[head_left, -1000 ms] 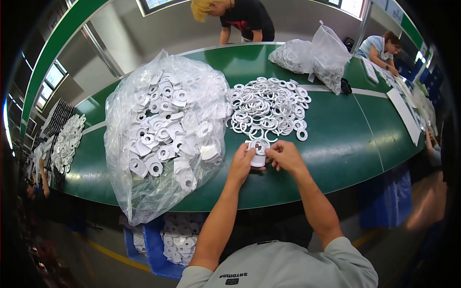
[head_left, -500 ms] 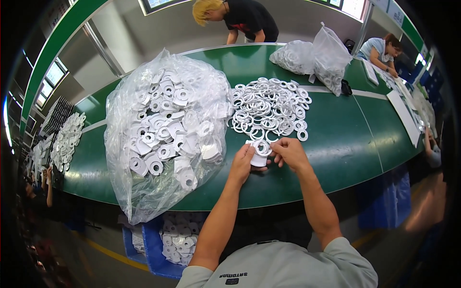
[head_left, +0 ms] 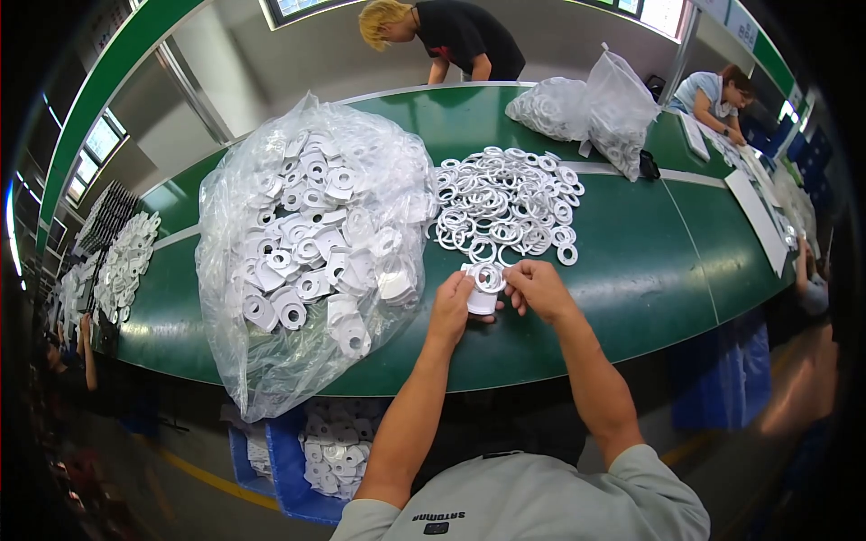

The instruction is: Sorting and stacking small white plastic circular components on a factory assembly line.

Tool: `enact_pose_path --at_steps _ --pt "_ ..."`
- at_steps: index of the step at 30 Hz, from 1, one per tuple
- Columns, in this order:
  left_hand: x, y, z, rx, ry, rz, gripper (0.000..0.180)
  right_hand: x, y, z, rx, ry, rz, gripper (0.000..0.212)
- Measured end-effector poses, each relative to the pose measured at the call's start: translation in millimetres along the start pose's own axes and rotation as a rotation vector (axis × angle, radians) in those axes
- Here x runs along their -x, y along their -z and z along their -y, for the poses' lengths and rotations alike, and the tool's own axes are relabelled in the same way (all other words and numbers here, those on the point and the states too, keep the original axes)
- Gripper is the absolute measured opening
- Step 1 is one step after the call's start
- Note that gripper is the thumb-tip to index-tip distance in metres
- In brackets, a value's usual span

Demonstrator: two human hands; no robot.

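My left hand [head_left: 451, 307] grips a flat white plastic part [head_left: 482, 304] by its left side, thumb on top and fingertips showing beyond its lower right edge. Over the round end of that part lies a white ring [head_left: 489, 279]; whether it is seated or only resting cannot be made out. My right hand [head_left: 538, 290] is closed in a pinch at the ring's right edge. Just beyond both hands spreads a pile of loose white rings [head_left: 505, 203]. Left of it, a large clear plastic bag [head_left: 221, 298] lies open, filled with similar white plastic parts [head_left: 316, 284].
Two filled plastic bags [head_left: 622, 113] stand at the back of the green table [head_left: 631, 252]. Below its near edge is a blue bin [head_left: 293, 478] of white parts. More white parts [head_left: 126, 261] lie far left. Other people work across the table and at both sides.
The ring and my right fingers have shifted slightly left over the held part. My left hand has moved a little left with the part.
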State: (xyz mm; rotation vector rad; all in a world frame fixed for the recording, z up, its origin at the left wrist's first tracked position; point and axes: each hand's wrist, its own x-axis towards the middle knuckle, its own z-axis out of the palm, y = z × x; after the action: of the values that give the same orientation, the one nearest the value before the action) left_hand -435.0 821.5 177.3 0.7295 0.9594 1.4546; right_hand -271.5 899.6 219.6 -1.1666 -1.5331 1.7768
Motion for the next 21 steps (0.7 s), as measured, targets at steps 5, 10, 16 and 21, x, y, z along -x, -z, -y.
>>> enact_pose_path --at_steps 5,10,16,21 --pt "2 -3 -8 0.082 -0.016 -0.023 0.031 3 5 7 -0.317 -0.112 0.094 0.023" --pt "1 -6 -9 0.177 -0.017 -0.036 0.031 3 7 9 -0.199 0.010 -0.038 0.020" --pt "-1 -4 -1 -0.066 -0.034 -0.084 0.041 2 -4 3 -0.093 0.067 -0.030 0.020" --pt "0 -1 1 0.103 -0.011 -0.084 0.043 0 -17 0 0.000 0.088 -0.077 0.025"
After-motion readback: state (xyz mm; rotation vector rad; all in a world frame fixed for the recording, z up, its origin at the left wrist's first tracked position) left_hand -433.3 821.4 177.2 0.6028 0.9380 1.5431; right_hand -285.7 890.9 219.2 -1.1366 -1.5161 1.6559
